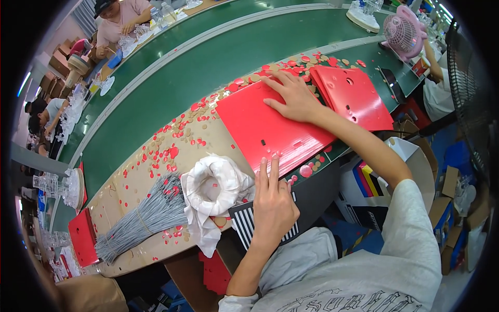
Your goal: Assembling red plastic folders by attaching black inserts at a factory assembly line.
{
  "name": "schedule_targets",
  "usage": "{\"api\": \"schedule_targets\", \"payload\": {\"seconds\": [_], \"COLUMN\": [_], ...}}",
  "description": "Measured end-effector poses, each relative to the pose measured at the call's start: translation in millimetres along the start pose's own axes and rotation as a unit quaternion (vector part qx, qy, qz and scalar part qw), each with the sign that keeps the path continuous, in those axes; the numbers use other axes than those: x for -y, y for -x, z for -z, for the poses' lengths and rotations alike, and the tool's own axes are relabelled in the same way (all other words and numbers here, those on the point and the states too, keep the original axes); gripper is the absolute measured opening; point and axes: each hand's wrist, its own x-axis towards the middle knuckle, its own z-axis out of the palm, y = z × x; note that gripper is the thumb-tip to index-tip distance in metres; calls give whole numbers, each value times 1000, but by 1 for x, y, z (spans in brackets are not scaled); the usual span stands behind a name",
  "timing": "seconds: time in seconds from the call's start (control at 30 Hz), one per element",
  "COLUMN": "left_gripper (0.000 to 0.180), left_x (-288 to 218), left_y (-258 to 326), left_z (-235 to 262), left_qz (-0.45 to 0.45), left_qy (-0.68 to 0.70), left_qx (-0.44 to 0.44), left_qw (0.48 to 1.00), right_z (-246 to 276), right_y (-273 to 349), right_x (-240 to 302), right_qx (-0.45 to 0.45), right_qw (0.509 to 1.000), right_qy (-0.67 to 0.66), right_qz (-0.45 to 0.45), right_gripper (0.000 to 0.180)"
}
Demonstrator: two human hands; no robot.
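A glossy red sheet (249, 117) with small punched holes lies flat on the bench in front of me. My right hand (296, 99) rests on its far part, palm down with the fingers spread. My left hand (274, 205) is at the near edge, its fingers stretched out and their tips on the sheet; its thumb is mostly hidden. Below that hand is a black-and-white striped panel (244, 224). To the right, further red sheets (356, 99) with cut-outs lie in an overlapping stack.
Left of the sheet stand a white cloth-like ring (209, 184) and a bundle of grey wire ties (145, 216). Red and tan punched discs (174, 152) litter the brown board. Behind runs a green conveyor (171, 86). A phone (392, 86) and pink fan (403, 34) are at right. Other people work beyond.
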Motion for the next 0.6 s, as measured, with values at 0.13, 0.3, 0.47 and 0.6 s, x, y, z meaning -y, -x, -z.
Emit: {"api": "schedule_targets", "payload": {"seconds": [0.13,0.3,0.47,0.6], "left_gripper": [11,11,10,10], "left_x": [-3,0,-1,-1], "left_y": [-1,0,3,4], "left_z": [2,-2,-3,0], "left_qz": [2,5,0,0], "left_qy": [-10,-22,-20,-12], "left_qx": [-5,-8,-8,-12], "left_qw": [1000,1000,1000,1000], "right_z": [0,28,38,46], "right_y": [-37,-60,-58,-54], "right_x": [-29,-7,7,7], "right_qx": [124,170,-59,-112], "right_qw": [992,984,995,982], "right_qy": [-6,-40,-39,36], "right_qz": [0,-21,76,149], "right_gripper": [56,54,45,46]}}
